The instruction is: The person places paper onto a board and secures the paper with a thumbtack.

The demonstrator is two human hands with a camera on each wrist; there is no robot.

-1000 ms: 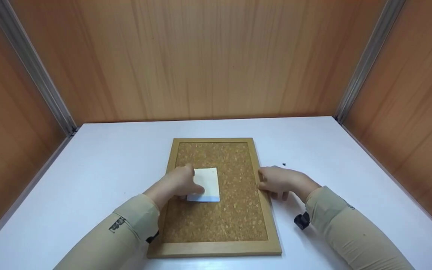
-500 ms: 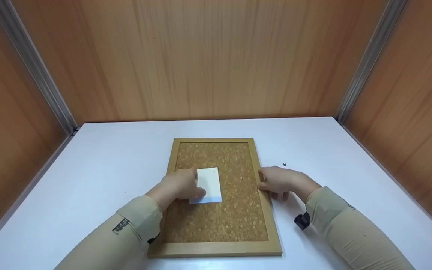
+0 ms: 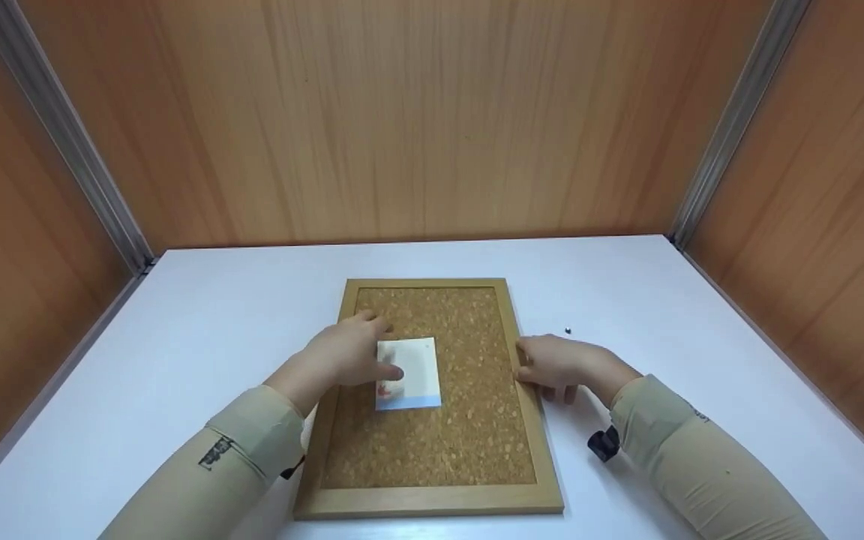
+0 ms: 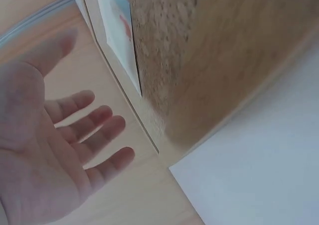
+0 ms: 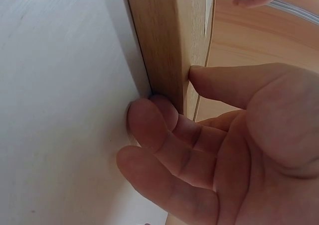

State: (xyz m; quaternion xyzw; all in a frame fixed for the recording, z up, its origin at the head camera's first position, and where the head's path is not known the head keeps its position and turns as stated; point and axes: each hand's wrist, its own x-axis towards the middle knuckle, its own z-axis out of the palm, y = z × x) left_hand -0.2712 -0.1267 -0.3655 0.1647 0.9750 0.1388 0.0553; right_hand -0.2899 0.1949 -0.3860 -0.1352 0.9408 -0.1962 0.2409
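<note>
Had orange-brown wood grain on three sides: back wall (image 3: 432, 120), left wall (image 3: 27, 187), right wall (image 3: 837, 225). Was joined at the far corners by grey metal, left post (image 3: 72, 142) and right post (image 3: 736, 120). Ran below as a white tabletop (image 3: 237, 315), up to a dark line under the back wall. Was lit brightly, with a pale sheen at the near edge.

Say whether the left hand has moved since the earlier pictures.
Yes: the left hand has shifted leftward against the board, uncovering more of the card.
</note>
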